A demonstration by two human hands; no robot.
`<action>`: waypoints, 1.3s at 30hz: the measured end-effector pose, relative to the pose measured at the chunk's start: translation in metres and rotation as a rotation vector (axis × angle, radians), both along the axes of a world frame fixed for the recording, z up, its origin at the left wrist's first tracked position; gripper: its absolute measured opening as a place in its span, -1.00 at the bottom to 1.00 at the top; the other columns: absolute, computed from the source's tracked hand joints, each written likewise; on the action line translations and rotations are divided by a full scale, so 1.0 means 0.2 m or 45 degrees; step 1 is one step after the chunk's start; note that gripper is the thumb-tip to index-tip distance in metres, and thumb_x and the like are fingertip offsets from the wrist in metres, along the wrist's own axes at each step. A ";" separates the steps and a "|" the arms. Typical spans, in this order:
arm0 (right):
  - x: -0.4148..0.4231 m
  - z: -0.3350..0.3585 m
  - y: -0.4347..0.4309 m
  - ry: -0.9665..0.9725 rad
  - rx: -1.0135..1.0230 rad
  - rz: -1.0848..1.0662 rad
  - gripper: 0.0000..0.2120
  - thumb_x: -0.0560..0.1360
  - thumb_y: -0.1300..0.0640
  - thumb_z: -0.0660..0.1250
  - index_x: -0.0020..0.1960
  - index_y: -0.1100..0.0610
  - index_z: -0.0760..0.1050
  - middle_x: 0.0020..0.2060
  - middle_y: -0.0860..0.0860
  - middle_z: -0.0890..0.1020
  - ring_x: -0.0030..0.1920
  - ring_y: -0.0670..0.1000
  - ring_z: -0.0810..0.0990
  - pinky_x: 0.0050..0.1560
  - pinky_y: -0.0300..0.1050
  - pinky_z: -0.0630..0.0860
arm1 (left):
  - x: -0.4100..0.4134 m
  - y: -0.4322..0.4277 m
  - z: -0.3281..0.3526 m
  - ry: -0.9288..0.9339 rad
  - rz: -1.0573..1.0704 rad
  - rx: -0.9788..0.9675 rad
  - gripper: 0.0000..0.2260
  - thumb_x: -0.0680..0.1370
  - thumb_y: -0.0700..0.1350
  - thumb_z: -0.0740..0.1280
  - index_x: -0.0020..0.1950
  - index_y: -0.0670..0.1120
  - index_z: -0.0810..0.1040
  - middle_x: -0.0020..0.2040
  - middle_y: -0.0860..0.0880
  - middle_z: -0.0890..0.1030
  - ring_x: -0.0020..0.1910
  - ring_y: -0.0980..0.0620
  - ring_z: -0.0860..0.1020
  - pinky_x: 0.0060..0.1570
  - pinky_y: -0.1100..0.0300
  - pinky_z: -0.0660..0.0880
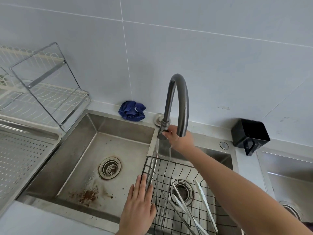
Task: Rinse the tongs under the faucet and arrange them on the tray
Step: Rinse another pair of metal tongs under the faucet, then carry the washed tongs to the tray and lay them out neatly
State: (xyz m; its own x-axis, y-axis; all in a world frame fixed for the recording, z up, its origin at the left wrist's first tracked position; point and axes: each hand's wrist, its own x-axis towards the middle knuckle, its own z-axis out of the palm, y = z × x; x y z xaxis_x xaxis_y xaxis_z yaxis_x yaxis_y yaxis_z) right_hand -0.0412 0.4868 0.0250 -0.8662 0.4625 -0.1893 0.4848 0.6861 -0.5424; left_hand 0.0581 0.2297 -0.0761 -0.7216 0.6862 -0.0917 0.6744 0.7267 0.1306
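Several metal tongs with pale tips lie in a black wire basket set in the right sink basin. A dark curved faucet arches over that basin, and a thin stream of water falls from it into the basket. My right hand reaches up to the base of the faucet and grips its lever handle. My left hand lies flat with straight fingers on the divider between the basins, touching the basket's left rim. A perforated steel tray sits at the far left.
The left sink basin holds rust-brown stains and a drain strainer. A blue cloth is bunched behind it by the wall. A white wire dish rack stands at back left, a black holder at back right.
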 end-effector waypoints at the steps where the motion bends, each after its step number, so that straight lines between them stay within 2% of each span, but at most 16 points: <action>1: 0.00 0.00 0.00 0.011 0.005 -0.006 -0.70 0.61 -0.18 0.27 -0.01 0.04 0.59 -0.19 0.01 0.68 -0.19 0.06 0.68 -0.06 0.06 0.69 | 0.00 0.00 -0.01 0.016 -0.004 0.000 -0.43 0.43 0.10 0.41 0.39 -0.11 0.57 0.58 -0.26 0.25 0.55 -0.26 0.26 0.41 -0.18 0.40; 3: -0.01 0.01 0.01 0.047 -0.037 -0.031 -0.72 0.61 -0.17 0.28 0.02 0.03 0.60 -0.18 0.02 0.70 -0.18 0.06 0.70 -0.07 0.07 0.70 | 0.01 0.00 -0.02 0.047 -0.014 0.007 -0.45 0.47 0.10 0.35 0.41 -0.10 0.55 0.60 -0.25 0.21 0.58 -0.26 0.20 0.44 -0.16 0.28; 7: -0.01 0.04 0.02 0.118 -0.169 -0.084 -0.76 0.61 -0.10 0.33 0.10 0.05 0.62 -0.09 0.07 0.72 -0.07 0.12 0.71 0.04 0.13 0.68 | 0.01 -0.01 -0.04 0.071 -0.015 0.035 -0.47 0.49 0.10 0.28 0.41 -0.09 0.54 0.62 -0.25 0.16 0.60 -0.25 0.15 0.45 -0.19 0.35; 10: 0.01 0.06 0.01 0.115 -0.175 -0.070 -0.77 0.62 -0.07 0.33 0.07 0.08 0.61 -0.11 0.11 0.72 -0.08 0.15 0.71 0.03 0.16 0.68 | 0.00 0.00 -0.04 0.062 -0.019 0.044 -0.48 0.50 0.10 0.27 0.42 -0.08 0.52 0.63 -0.26 0.13 0.61 -0.26 0.12 0.42 -0.22 0.38; 13: 0.05 0.09 0.00 0.122 -0.264 -0.071 -0.87 0.62 0.05 0.36 0.00 0.11 0.59 -0.13 0.16 0.73 -0.09 0.21 0.72 0.04 0.20 0.68 | 0.00 -0.01 -0.02 0.043 -0.010 0.038 -0.46 0.50 0.10 0.30 0.45 -0.07 0.49 0.63 -0.25 0.12 0.61 -0.25 0.10 0.44 -0.23 0.37; 15: 0.13 0.09 0.00 0.118 -0.280 -0.089 -0.87 0.63 0.05 0.37 -0.06 0.07 0.57 -0.17 0.11 0.73 -0.13 0.16 0.73 0.02 0.18 0.69 | 0.00 -0.01 -0.01 0.028 0.004 0.024 -0.45 0.48 0.09 0.37 0.44 -0.08 0.50 0.61 -0.25 0.18 0.60 -0.25 0.14 0.47 -0.22 0.31; 18: 0.37 0.00 0.00 0.075 -0.283 -0.154 -0.86 0.63 0.04 0.35 -0.04 0.09 0.59 -0.23 0.03 0.71 -0.21 0.08 0.72 -0.05 0.12 0.70 | 0.01 0.02 0.03 0.016 0.032 0.033 -0.46 0.45 0.05 0.45 0.40 -0.08 0.54 0.56 -0.26 0.32 0.57 -0.28 0.22 0.50 -0.21 0.10; 20: 0.57 -0.10 0.01 0.046 -0.360 -0.256 -0.89 0.62 0.09 0.36 -0.02 0.10 0.61 -0.26 0.01 0.71 -0.27 0.02 0.71 -0.08 0.10 0.71 | 0.01 0.04 0.06 0.043 0.008 0.070 -0.54 0.41 0.02 0.49 0.28 -0.07 0.60 0.42 -0.23 0.50 0.49 -0.30 0.37 0.48 -0.22 0.18; 23: 0.87 -0.25 0.00 -0.080 -0.389 -0.378 -0.90 0.61 0.12 0.36 -0.07 0.07 0.61 -0.28 0.01 0.71 -0.29 0.05 0.71 -0.09 0.12 0.71 | 0.08 0.10 0.12 -0.015 -0.067 0.162 -0.81 0.50 0.04 0.35 0.05 0.01 0.64 0.07 -0.01 0.63 0.21 -0.11 0.54 0.34 -0.08 0.40; 24: 0.95 -0.30 -0.01 -0.148 -0.366 -0.396 -0.90 0.61 0.10 0.35 -0.06 0.06 0.60 -0.27 0.01 0.71 -0.26 0.06 0.72 -0.09 0.10 0.70 | 0.11 0.14 0.14 -0.116 -0.042 0.170 -0.80 0.56 0.07 0.27 0.03 0.04 0.64 0.00 0.07 0.63 0.12 -0.02 0.54 0.27 0.01 0.43; 26: 1.09 -0.37 -0.02 -0.272 -0.260 -0.401 -0.89 0.61 0.07 0.31 -0.05 0.02 0.59 -0.26 -0.04 0.69 -0.24 0.03 0.69 -0.14 -0.01 0.67 | 0.14 0.22 0.15 -0.441 0.141 0.232 -0.74 0.64 0.10 0.19 0.09 0.05 0.63 0.00 0.14 0.64 0.02 0.11 0.54 0.14 0.14 0.48; 29: 1.20 -0.45 -0.04 -0.380 -0.052 -0.371 -0.91 0.60 0.08 0.28 -0.03 0.04 0.55 -0.21 -0.06 0.64 -0.23 0.00 0.62 -0.20 -0.11 0.57 | 0.15 0.34 0.12 -0.852 0.468 0.388 -0.73 0.64 0.12 0.24 0.14 -0.01 0.61 0.05 0.12 0.63 -0.05 0.18 0.54 -0.06 0.26 0.47; 32: 1.26 -0.48 -0.06 -0.435 0.055 -0.351 -0.91 0.61 0.09 0.30 0.08 0.10 0.48 0.00 0.01 0.57 -0.13 0.08 0.61 -0.19 -0.07 0.51 | 0.16 0.43 0.09 -0.887 0.582 0.359 -0.70 0.60 0.18 0.28 0.09 -0.02 0.58 -0.12 0.15 0.58 -0.20 0.22 0.51 -0.27 0.27 0.40; 34: 1.27 -0.48 -0.06 -0.491 0.069 -0.329 -0.82 0.61 0.04 0.34 0.14 0.09 0.42 0.07 0.03 0.55 -0.07 0.11 0.62 -0.19 -0.06 0.46 | 0.18 0.49 0.08 -0.854 0.620 0.333 -0.64 0.55 0.26 0.31 0.02 -0.03 0.54 -0.21 0.13 0.55 -0.23 0.14 0.52 -0.32 0.20 0.39; 37: 1.27 -0.47 -0.07 -0.623 0.103 -0.223 -0.71 0.60 0.02 0.39 0.22 0.10 0.40 0.10 0.05 0.58 0.04 0.13 0.65 -0.12 -0.05 0.52 | 0.20 0.57 0.07 -0.821 0.680 0.263 -0.56 0.50 0.32 0.33 -0.01 -0.06 0.49 -0.20 0.05 0.61 -0.22 0.02 0.58 -0.34 0.15 0.37; 39: 1.27 -0.48 -0.07 -0.694 0.165 -0.128 -0.74 0.61 0.09 0.37 0.24 0.13 0.41 0.02 0.05 0.61 0.00 0.12 0.65 -0.08 -0.03 0.59 | 0.20 0.61 0.06 -0.769 0.691 0.212 -0.60 0.53 0.25 0.33 0.07 -0.08 0.47 -0.11 -0.01 0.66 -0.15 -0.06 0.62 -0.31 0.14 0.42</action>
